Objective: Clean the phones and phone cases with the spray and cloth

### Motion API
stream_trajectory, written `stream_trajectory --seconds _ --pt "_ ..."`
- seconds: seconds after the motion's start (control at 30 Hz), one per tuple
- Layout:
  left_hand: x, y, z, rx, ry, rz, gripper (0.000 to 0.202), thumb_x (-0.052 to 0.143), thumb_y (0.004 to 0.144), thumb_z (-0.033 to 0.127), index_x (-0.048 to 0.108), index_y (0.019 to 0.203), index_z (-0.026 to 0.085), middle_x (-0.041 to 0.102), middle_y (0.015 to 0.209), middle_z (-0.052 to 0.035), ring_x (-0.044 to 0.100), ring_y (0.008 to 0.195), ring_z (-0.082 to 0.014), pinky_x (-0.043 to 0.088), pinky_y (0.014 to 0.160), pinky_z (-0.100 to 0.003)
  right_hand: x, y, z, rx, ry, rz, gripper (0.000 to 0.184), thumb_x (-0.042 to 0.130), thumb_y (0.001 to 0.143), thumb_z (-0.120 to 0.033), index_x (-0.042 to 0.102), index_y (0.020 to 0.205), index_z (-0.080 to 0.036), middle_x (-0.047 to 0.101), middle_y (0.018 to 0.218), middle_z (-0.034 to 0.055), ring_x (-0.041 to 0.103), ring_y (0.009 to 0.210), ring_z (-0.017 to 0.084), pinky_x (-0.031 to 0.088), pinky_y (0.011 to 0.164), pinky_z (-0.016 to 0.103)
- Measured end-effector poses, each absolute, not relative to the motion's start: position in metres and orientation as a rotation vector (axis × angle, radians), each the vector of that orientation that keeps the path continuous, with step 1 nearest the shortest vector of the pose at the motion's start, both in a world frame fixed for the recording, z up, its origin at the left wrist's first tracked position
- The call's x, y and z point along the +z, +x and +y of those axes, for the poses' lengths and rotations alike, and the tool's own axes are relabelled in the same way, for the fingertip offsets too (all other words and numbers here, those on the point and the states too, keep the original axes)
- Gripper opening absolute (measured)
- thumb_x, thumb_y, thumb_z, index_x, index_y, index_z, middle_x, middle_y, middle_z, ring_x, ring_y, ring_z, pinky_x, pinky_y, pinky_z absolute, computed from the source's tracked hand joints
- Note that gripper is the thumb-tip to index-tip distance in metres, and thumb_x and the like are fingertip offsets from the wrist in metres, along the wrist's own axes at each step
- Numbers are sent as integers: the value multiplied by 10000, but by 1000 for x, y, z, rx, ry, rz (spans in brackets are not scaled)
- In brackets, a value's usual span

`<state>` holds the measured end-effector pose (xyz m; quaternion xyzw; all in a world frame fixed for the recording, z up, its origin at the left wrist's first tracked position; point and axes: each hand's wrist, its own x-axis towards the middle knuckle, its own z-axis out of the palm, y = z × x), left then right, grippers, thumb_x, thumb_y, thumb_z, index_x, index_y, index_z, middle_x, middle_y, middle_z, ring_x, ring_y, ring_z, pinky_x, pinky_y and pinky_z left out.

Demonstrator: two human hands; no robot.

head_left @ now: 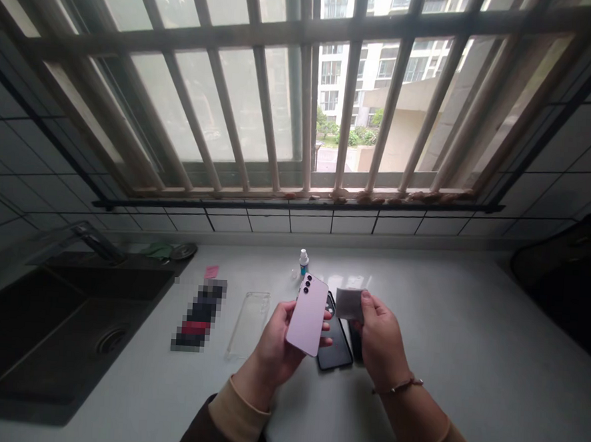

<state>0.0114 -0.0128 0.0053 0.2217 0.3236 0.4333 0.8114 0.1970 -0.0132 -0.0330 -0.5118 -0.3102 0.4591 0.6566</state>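
Cream cuffs under dark sleeves come in from the bottom edge, and above them both hands are raised a little over the surface (pixel 444 323). The left hand (pixel 272 346) is curled around a pink phone (pixel 308 314). It grips by the long edges with the back and camera lenses turned up towards the person, a hold that seems chosen to leave the whole back bare. The right hand (pixel 381 339), with a thin bracelet (pixel 398 386) at the wrist, is closed in a pinch on a small grey wipe (pixel 349 303), held just beside the phone's upper corner but not touching it as far as I can tell. Right under the hands a black phone (pixel 336 353) lies flat, and a clear case (pixel 248 325) lies to its left, near enough to pick up without stretching. A small bottle (pixel 304 261) stands upright further back, and a little pink slip (pixel 211 272) and a blurred thing I cannot make out lie beyond the case. The surface is pale, smooth and slightly glossy. A dark sink (pixel 43 332) is sunk into its left end with a tap (pixel 97 241) over it, and a dark bag (pixel 566 284) sits at the far right. Behind runs a tiled wall and a wide barred window (pixel 306 115) letting in flat daylight, with apartment blocks and greenery outside.
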Motion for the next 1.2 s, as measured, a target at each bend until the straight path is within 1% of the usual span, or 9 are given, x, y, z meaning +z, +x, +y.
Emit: stream_trajectory --seconds 0.2,0.4,0.5,0.6,0.67,0.73,0.83,0.97,1.2 --pt "-9 28 -25 704 549 653 605 433 1072 532 668 1324 34 757 1102 -226 752 812 -247 618 679 -342 -23 212 -20 471 -1460 -1158 493 505 1081 -554 781 1294 -206 803 1269 127 764 1169 346 614 1017 498" --pt "-23 42 -38 769 678 754 586 497 1054 622 697 1207 93 770 850 -139 739 680 -241 596 662 -346 -27 199 -22 325 -1210 -1664 418 509 1096 -299 679 1473 -237 676 1482 95 679 1354 310 563 1172 501" --pt "-22 46 -37 863 609 687 547 504 1076 557 692 1324 107 794 1086 -169 775 962 -284 616 882 -398 -31 196 -21 306 -1150 -1747 435 526 1083 -229 655 1498 -247 643 1516 89 652 1385 304 544 1199 512" --pt "-19 46 -30 1009 518 598 494 512 1092 489 686 1388 135 717 1387 -164 644 1351 -271 466 1192 -374 -32 193 -23 334 -1041 -1867 455 539 1073 -184 638 1511 -256 651 1505 89 659 1377 291 555 1191 503" --pt "-17 43 -24 1061 454 614 488 514 1091 487 706 1351 122 712 1393 -172 609 1397 -263 411 1246 -371 -29 189 -26 356 -954 -1934 464 547 1069 -169 629 1518 -258 653 1502 93 661 1374 284 565 1182 498" --pt "-15 37 -19 1057 409 687 518 505 1087 519 734 1263 89 761 1254 -194 677 1291 -279 471 1197 -394 -25 186 -30 379 -870 -1992 473 550 1067 -150 623 1522 -252 652 1502 97 658 1377 275 566 1183 489" --pt "-11 27 -14 1003 383 801 627 472 1072 605 756 1122 48 783 993 -189 757 1004 -274 589 992 -379 -16 180 -38 414 -749 -2080 487 539 1062 -112 616 1527 -238 665 1490 95 652 1385 256 559 1197 468" --pt "-5 17 -11 925 354 871 751 416 1045 709 752 1106 39 754 854 -149 716 732 -211 591 727 -311 -7 174 -48 443 -646 -2176 511 559 1054 -103 593 1543 -248 682 1473 76 630 1408 233 541 1221 438" --pt "-1 19 -9 991 377 882 660 439 1067 637 707 1240 60 765 951 -153 721 767 -216 594 716 -316 -6 174 -55 551 -622 -2075 487 549 1067 -121 614 1527 -268 723 1430 66 710 1315 239 604 1144 409"
